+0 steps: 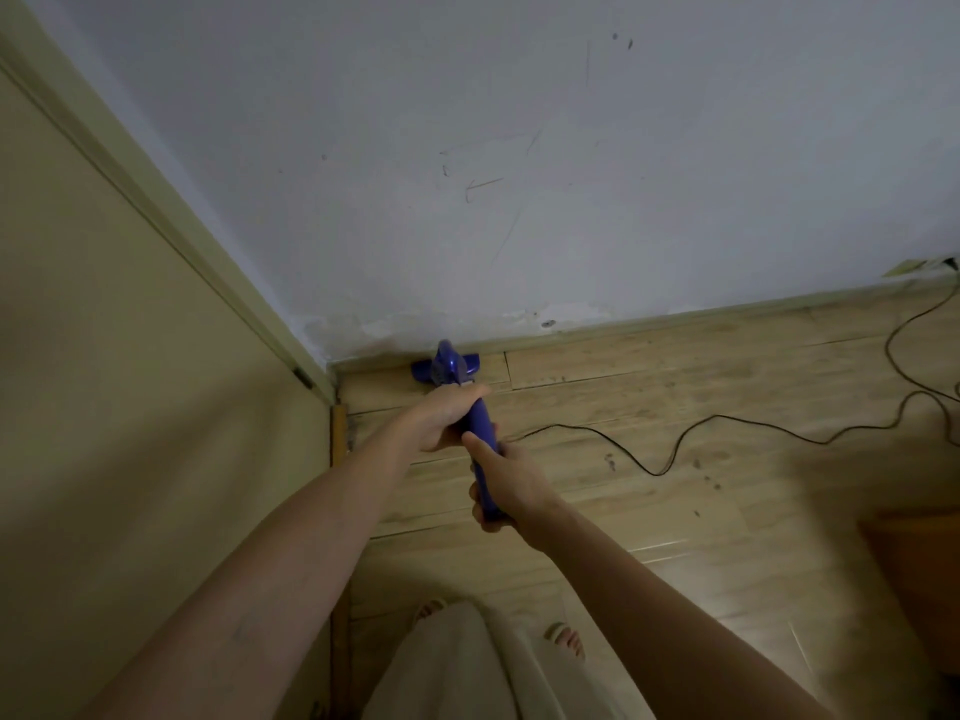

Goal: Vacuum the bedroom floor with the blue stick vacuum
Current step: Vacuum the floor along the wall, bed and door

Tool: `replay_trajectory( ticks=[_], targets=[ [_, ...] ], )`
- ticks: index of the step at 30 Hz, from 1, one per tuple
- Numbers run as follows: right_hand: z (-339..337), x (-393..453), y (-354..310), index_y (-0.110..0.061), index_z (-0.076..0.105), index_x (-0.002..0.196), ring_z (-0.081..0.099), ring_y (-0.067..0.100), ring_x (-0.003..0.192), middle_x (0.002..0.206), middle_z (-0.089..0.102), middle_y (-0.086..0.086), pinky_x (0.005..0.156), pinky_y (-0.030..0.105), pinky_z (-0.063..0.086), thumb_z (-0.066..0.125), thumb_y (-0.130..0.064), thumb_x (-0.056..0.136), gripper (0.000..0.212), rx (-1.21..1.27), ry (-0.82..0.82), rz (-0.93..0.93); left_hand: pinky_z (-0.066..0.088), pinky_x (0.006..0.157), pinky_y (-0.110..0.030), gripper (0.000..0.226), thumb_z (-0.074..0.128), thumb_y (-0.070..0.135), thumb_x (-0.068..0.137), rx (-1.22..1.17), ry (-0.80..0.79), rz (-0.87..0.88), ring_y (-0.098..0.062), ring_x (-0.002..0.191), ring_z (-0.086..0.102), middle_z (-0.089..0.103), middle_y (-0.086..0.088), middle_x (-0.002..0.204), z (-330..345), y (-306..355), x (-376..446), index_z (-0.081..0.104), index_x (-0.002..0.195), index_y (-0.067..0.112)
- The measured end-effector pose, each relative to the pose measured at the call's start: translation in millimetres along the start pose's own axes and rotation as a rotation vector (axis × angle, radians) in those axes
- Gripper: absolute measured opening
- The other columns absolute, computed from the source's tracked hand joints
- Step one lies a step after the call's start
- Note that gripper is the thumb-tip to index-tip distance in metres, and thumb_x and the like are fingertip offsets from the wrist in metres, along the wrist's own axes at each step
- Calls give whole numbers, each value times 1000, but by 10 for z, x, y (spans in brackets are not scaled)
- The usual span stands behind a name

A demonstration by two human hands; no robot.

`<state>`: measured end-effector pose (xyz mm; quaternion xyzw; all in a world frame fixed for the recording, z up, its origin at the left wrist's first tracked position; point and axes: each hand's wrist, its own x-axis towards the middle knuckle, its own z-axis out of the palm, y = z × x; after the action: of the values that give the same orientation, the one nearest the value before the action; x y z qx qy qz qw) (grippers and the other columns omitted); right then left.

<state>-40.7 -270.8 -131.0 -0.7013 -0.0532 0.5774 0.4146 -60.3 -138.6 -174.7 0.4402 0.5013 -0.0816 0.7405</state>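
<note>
The blue stick vacuum [451,367] points away from me, its floor head against the skirting board in the corner of the wood-plank floor [675,407]. My left hand [441,415] grips the upper part of the blue handle. Just behind it, my right hand [506,483] grips the handle's near end. Most of the shaft is hidden by my hands. A thin black power cord [670,459] snakes from the handle across the floor to the right.
A scuffed white wall [519,174] runs along the far side. A beige door or panel [130,407] stands at the left. A wall socket [935,265] sits at far right, and a wooden furniture corner [919,553] at right. My sandalled feet [563,639] are below.
</note>
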Motion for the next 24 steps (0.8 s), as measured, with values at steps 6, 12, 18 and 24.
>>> replay_trajectory(
  ticks=[6,12,18,24],
  targets=[
    [29,19,-16,-16,46,123,54,11,49,73,54,4,48,25,47,46,-43,100,36,-52,-22,-14,54,53,-27,24,57,25,94,17,12,-2,-20,58,65,62,-14,82,-60,0,-11,51,103,5],
    [5,-164,198,-13,45,125,51,12,52,75,52,4,47,24,44,46,-42,100,39,-46,-12,46,54,54,-28,27,52,18,95,47,3,-27,-22,63,65,61,-15,84,92,-217,-124,48,117,4],
    [-64,-474,171,-13,48,113,50,10,51,75,52,4,45,21,43,46,-40,100,30,51,-32,60,54,54,-27,22,57,20,93,49,-42,-90,-17,59,68,67,-11,77,147,-226,-291,55,106,2],
    [-50,-536,216,-22,44,112,51,11,50,72,52,4,44,23,41,44,-41,101,22,43,-55,16,55,58,-27,27,57,21,92,56,-45,-89,-18,62,68,68,-10,78,131,-296,-329,57,111,2]
  ],
)
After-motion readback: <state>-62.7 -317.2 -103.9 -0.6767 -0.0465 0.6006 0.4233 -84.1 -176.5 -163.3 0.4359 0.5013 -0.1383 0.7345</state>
